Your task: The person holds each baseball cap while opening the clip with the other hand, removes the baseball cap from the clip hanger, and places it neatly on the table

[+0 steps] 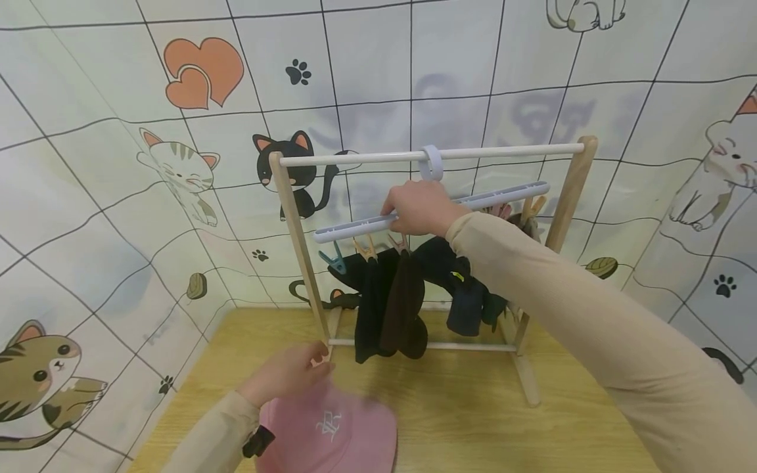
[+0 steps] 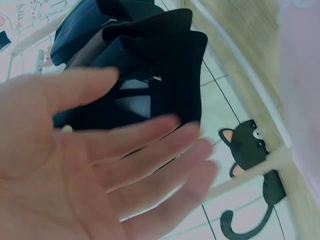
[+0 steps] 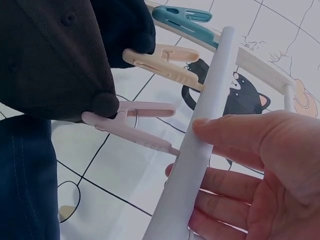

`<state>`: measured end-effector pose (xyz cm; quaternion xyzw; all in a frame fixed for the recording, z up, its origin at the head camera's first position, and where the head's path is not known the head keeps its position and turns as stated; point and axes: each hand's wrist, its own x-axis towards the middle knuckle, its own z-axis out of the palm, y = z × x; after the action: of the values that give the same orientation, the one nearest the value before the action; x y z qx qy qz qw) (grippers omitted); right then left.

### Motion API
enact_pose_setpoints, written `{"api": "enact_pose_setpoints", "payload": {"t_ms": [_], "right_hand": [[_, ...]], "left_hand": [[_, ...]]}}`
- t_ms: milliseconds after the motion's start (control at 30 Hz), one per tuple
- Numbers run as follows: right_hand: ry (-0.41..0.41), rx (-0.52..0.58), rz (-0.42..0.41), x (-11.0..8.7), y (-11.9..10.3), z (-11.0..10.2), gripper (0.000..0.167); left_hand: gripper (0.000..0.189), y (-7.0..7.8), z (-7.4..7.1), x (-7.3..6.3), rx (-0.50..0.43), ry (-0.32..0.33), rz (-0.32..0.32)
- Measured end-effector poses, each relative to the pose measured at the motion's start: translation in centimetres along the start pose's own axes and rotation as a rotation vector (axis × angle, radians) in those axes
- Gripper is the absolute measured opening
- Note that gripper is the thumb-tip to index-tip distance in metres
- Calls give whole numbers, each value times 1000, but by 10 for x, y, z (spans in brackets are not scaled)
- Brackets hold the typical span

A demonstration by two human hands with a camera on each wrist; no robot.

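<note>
My right hand [image 1: 422,209] grips the long white hanger bar [image 1: 351,228], which hangs tilted from the rack's rail by a round hook [image 1: 432,163]. In the right wrist view, the thumb lies on one side of the bar and the fingers on the other. A teal clip [image 3: 185,22], a beige clip [image 3: 165,69] and a pink clip [image 3: 132,131] hang from it. Black and brown caps [image 1: 403,305] dangle below. Fingers extended, my left hand [image 1: 290,373] hovers by a pink cap [image 1: 355,430] on the table; whether they touch cannot be told.
The wooden rack [image 1: 294,230] has a white top rail [image 1: 355,158] and stands on a wood-grain table [image 1: 473,420] against a cat-print wall. More dark items [image 1: 465,309] hang at the right, partly behind my right sleeve [image 1: 568,309].
</note>
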<state>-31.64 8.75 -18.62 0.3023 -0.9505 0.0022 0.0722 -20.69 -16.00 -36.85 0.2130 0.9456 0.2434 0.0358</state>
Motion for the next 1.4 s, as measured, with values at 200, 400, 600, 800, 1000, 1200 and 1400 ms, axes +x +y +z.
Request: {"api": "enact_pose_setpoints", "payload": {"t_ms": [200, 400, 600, 800, 1000, 1200, 1400], "right_hand": [[17, -7, 25, 0, -1, 3, 28], [38, -8, 38, -1, -2, 5, 27], [56, -17, 43, -4, -3, 7, 27], [78, -26, 32, -5, -4, 10, 28], [118, -91, -2, -7, -5, 14, 35], [225, -121, -28, -9, -4, 27, 28], [464, -125, -119, -11, -2, 49, 20]], "left_hand": [[32, 16, -2, 31, -23, 156, -7], [37, 35, -9, 61, 31, 192, -12], [50, 51, -9, 82, 23, 240, 11], [37, 56, -5, 94, 34, 352, 75], [22, 54, -1, 97, 67, 396, 89], [8, 53, 1, 98, 91, 420, 95], [14, 52, 1, 99, 74, 419, 92]]}}
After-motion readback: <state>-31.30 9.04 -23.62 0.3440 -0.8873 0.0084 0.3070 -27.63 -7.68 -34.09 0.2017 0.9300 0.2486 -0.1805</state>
